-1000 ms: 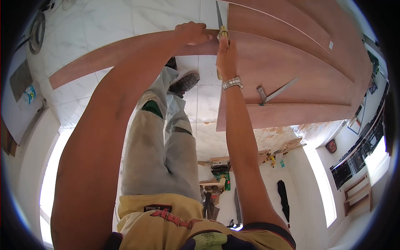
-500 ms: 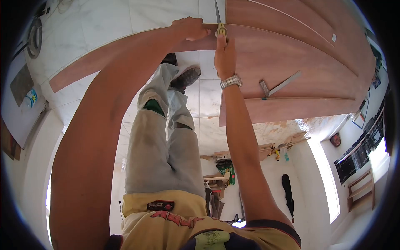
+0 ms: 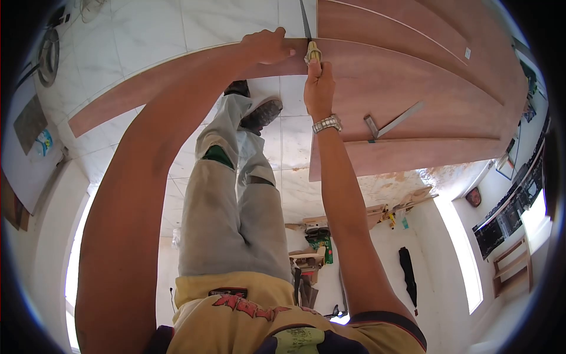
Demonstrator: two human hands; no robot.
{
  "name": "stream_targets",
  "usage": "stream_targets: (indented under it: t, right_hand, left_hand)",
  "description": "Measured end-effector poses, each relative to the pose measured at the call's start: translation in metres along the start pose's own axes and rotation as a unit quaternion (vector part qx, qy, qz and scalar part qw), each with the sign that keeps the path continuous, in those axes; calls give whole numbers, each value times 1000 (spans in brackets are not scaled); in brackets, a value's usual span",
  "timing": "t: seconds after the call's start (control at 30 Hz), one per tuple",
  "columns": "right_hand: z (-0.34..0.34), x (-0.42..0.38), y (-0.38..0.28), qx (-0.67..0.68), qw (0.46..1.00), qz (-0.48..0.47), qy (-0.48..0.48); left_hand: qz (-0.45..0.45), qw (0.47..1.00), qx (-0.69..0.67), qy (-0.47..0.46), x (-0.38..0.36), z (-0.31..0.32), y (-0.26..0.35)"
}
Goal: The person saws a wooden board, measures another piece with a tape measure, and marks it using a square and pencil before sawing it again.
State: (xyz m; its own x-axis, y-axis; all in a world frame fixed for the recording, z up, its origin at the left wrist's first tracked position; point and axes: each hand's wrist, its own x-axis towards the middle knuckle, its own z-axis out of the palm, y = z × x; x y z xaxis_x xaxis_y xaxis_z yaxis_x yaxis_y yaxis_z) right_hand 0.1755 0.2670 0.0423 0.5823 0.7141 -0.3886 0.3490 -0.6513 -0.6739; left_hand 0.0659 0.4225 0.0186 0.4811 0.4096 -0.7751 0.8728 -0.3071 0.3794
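Note:
My right hand [image 3: 319,88] is wrapped round the yellowish handle [image 3: 313,52] of a hand saw. Its narrow grey blade [image 3: 305,20] points away from me and crosses the far edge of a long reddish-brown wooden board [image 3: 354,56]. To the left of the saw, my left hand [image 3: 268,47] is closed over the board's far edge, thumb side toward the blade. A try square [image 3: 392,121] with a metal blade lies on the wood to the right of my right wrist.
More reddish-brown sheets [image 3: 413,29] lie beyond the board to the right. Below are pale floor tiles [image 3: 147,29] and my shoes [image 3: 262,115]. A grey coiled ring [image 3: 49,62] is at far left; wood pieces and bags [image 3: 318,242] stand behind me by the wall.
My right hand has drawn the saw a little toward me, its handle now lower in view. My left hand stays on the board, with slightly shifted fingers.

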Motion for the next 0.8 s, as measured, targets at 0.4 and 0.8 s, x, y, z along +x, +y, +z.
stream_targets:
  t: [0.4, 0.8]
  right_hand:
    - [-42, -47, -1, 66, 993, 70, -66]
    - [-4, 5, -11, 10, 999, 37, -34]
  left_hand:
    - [-30, 992, 98, -73, -46, -30, -76]
    - [-39, 998, 28, -37, -36, -17, -87]
